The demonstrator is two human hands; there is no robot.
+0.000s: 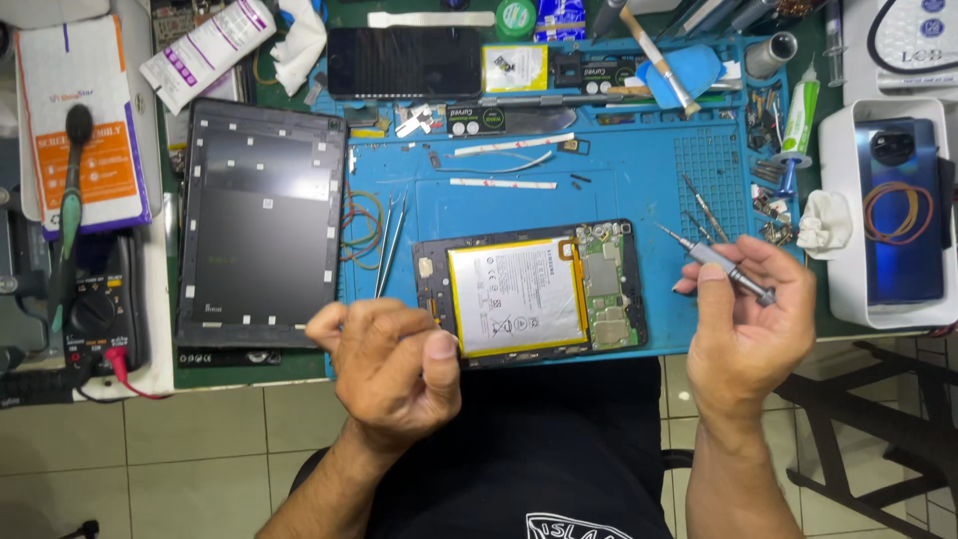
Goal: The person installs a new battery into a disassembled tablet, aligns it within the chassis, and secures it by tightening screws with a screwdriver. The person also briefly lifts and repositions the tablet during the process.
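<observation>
While the right hand [743,314] pinches a screwdriver [717,261] ready above the opened tablet [529,291], the left hand [394,369] hovers loosely curled — grip empty, it seems — over the bench [639,180].

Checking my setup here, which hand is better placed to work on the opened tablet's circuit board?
Probably the right hand: it holds the screwdriver close to the circuit board. The left hand is loosely curled, apparently without a tool.

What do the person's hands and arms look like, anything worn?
Both hands are bare: left hand, right hand. No gloves, rings, watch or wrist strap show. Forearms are uncovered, no sleeves reaching into view. Below them is a black shirt with a white print at the bottom edge.
</observation>
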